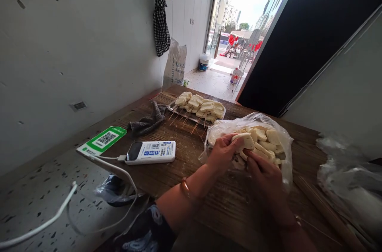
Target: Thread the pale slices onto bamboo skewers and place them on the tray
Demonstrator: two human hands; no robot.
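Observation:
My left hand is closed on a white bun slice, holding it above an open clear plastic bag. More bun slices are heaped inside the bag. Just below the held slice, my right hand has its fingertips pinched together close to the slice's lower edge. What sits between them is hidden. Beyond the bag, a metal tray bears rows of skewered bun slices, their thin sticks pointing toward me over the tray's near side.
Left on the wooden table lie a dark grey cloth, a white power bank with a cable, and a green QR-code card. Rightward are a wooden rod and crumpled plastic bags.

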